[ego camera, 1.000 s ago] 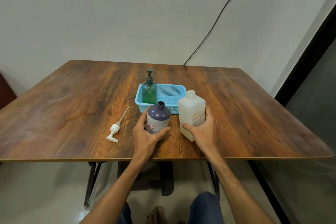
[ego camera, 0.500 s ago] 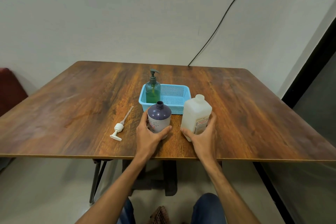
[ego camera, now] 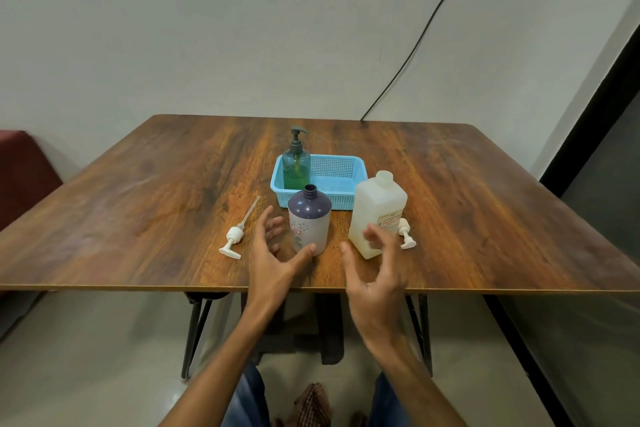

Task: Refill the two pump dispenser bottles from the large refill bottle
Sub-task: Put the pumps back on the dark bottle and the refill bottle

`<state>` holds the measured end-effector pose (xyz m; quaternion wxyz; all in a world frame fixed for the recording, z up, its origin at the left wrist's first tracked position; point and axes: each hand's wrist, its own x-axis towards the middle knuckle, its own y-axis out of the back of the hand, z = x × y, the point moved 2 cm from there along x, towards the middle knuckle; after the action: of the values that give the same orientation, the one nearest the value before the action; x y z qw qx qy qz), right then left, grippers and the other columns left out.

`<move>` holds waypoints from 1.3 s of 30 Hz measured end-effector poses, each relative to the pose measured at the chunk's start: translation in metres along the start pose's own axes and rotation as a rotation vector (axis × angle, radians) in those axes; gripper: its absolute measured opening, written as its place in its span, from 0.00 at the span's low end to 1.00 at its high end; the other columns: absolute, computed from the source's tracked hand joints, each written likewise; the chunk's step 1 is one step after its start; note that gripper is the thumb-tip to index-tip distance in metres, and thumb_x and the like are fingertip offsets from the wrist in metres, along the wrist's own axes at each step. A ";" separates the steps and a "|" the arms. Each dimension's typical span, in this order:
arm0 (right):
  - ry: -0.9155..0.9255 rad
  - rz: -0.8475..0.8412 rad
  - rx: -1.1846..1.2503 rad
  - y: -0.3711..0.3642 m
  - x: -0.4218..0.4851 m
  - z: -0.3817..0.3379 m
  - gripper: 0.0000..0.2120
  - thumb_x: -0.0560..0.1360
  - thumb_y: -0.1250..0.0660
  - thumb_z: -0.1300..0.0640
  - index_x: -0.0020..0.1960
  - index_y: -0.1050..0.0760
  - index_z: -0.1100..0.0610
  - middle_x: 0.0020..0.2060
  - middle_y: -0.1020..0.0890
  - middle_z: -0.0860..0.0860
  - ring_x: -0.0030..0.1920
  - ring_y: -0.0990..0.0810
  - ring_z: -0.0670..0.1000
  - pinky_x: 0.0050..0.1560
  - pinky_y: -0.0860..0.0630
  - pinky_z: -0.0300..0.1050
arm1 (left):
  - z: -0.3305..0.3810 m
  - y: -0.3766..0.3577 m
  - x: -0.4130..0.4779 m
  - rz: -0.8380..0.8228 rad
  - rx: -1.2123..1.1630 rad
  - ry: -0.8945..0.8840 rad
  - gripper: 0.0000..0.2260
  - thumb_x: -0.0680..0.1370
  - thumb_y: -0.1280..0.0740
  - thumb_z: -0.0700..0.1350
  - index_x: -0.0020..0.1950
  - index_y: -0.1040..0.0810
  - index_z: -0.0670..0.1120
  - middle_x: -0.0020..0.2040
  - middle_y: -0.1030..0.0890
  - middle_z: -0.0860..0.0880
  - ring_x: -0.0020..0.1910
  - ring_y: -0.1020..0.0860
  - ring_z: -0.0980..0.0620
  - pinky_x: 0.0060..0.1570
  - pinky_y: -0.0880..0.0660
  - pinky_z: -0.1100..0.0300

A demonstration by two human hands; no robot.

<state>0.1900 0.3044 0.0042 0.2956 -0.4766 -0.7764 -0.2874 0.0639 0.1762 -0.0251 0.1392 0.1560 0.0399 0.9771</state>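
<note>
A purple bottle (ego camera: 309, 218) stands upright near the table's front edge, its neck uncapped. My left hand (ego camera: 273, 253) is spread beside it, thumb tip just at its base, fingers off it. The large white refill bottle (ego camera: 377, 213) stands to the right, capped, with my right hand (ego camera: 375, 267) in front of it, fingers loose and holding nothing. A white pump head with its tube (ego camera: 237, 236) lies left of the purple bottle. Another white pump (ego camera: 405, 234) lies right of the refill bottle. A green pump bottle (ego camera: 296, 166) stands in the blue basket (ego camera: 341, 175).
The wooden table (ego camera: 485, 218) has its front edge just under my wrists. A black cable (ego camera: 415, 42) runs down the wall behind. A red seat (ego camera: 24, 170) is at the left, and a dark panel stands at the right.
Both hands have let go of their bottles and drawn back toward the table edge. The purple bottle and refill bottle stay standing. A second white pump now shows beside the refill bottle.
</note>
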 end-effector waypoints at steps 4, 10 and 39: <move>-0.099 -0.177 0.033 -0.025 -0.004 -0.001 0.24 0.73 0.24 0.56 0.66 0.28 0.58 0.56 0.22 0.48 0.59 0.24 0.43 0.58 0.24 0.38 | 0.007 0.024 -0.015 0.044 0.180 -0.133 0.33 0.72 0.20 0.50 0.74 0.29 0.52 0.67 0.23 0.55 0.65 0.24 0.58 0.62 0.23 0.54; -0.261 -0.328 0.000 -0.061 0.006 0.017 0.43 0.68 0.22 0.44 0.75 0.41 0.50 0.70 0.31 0.47 0.71 0.33 0.46 0.70 0.29 0.48 | 0.004 0.064 0.002 0.185 0.480 -0.227 0.23 0.75 0.23 0.43 0.69 0.23 0.47 0.65 0.23 0.48 0.63 0.24 0.51 0.62 0.27 0.59; -0.360 -0.450 0.058 -0.085 0.009 0.039 0.38 0.68 0.22 0.43 0.72 0.35 0.48 0.67 0.26 0.42 0.64 0.28 0.38 0.56 0.31 0.24 | 0.034 0.091 0.043 0.316 0.200 -0.217 0.12 0.72 0.21 0.40 0.53 0.17 0.47 0.47 0.16 0.55 0.44 0.18 0.57 0.41 0.20 0.65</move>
<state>0.1022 0.3052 -0.0289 0.0955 -0.3270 -0.9106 -0.2341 0.0119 0.1022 0.0312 -0.0283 0.2777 0.0963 0.9554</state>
